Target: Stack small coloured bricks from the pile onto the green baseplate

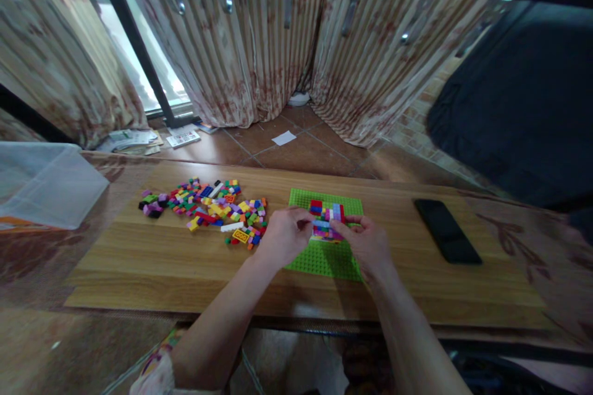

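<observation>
**Squarely mid-table: both hands closed on a brick build**

The wooden table [152, 271] lies bare along its whole near edge and across its near left corner. Another bare strip runs between the green baseplate [324, 262] and the black phone [446, 229], which lies toward the right edge, well apart from the hands. The pile of loose bricks [208, 203] spreads over the left half, closer to the far edge than to the near one, and its right fringe ends just beside the left hand. A clear plastic tub [46, 188] sits off the table's left edge.

The baseplate lies flat about the middle of the table, a little to the right. The multicoloured brick build [327, 217] stands on the half of it toward the far edge.

The left hand [282, 237] is curled, with its fingertips narrowed onto the left side of the build. The right hand [368, 244] is curled the same way, and its thumb and fingers pinch the right side. The two wrists rest low over the baseplate's near corners.
</observation>
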### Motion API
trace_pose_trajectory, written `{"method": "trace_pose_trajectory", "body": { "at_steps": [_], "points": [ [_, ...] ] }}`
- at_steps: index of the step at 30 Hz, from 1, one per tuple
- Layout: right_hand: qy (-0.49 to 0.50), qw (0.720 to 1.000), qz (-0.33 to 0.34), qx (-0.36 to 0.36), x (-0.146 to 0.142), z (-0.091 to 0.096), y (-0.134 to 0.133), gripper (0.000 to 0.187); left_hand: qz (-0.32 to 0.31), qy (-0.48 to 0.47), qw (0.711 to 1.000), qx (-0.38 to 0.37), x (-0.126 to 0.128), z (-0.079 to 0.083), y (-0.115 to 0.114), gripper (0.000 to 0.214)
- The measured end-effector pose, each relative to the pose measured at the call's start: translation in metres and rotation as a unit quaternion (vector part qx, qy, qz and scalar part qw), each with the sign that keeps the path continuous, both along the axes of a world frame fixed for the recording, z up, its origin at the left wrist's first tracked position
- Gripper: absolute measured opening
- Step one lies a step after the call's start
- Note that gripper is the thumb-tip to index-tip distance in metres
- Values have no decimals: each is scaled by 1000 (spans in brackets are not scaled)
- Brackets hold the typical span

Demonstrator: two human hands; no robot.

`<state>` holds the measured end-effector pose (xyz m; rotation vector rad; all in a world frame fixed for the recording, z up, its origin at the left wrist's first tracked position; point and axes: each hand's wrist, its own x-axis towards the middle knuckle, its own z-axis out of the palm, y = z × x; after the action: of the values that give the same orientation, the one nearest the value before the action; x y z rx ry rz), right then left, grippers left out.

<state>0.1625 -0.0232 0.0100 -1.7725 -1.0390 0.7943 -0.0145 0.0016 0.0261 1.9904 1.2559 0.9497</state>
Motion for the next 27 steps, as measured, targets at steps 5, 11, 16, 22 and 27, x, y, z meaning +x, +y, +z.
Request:
{"method": "trace_pose_trajectory", "body": {
  "at_steps": [5, 11, 16, 22, 27],
  "points": [
    [-2, 1000, -12, -23, -2, 4, -1, 49, -4, -12, 1000, -21, -1, -1, 1, 20],
    [4, 1000, -19, -9, -4, 2, 0, 50, 0, 0, 999, -48, 1, -1, 1, 21],
    [-21, 1000, -14, -10, -1, -2, 2, 52, 2, 8, 1000, -1, 2, 3, -3, 21],
    [-34, 999, -5, -24, -1, 0, 2, 55, 73, -132, 983, -103, 11, -8, 0, 18],
    [-61, 998, -7, -21, -4, 5, 2, 50, 110, -247, 943, -195, 18, -15, 1, 13]
  ]
}}
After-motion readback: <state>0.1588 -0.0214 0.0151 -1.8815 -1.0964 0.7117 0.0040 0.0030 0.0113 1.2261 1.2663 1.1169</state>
